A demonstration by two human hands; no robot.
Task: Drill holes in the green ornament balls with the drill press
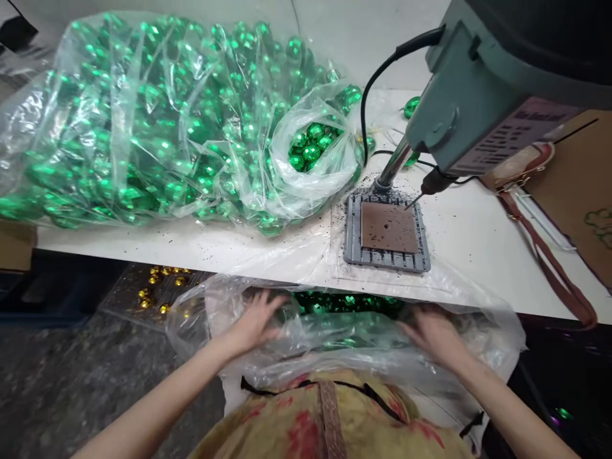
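At the table's front edge lies a clear plastic bag (335, 366) with shiny green faceted balls (351, 301) inside its mouth. My left hand (253, 324) rests on the left side of this bag, its fingers spread and the thumb apart. On the opposite side, my right hand (433, 335) reaches into or against the bag. Its fingertips are blurred and partly hidden in shadow below the table edge, so their grip does not show.
A large clear bag of green balls (157, 121) covers the table's left. A small drill press (478, 95) stands at right, its bit over a brown board (389, 227) on a grey base (354, 248). A brown strap (557, 271) hangs nearby. Gold balls (165, 308) lie below left.
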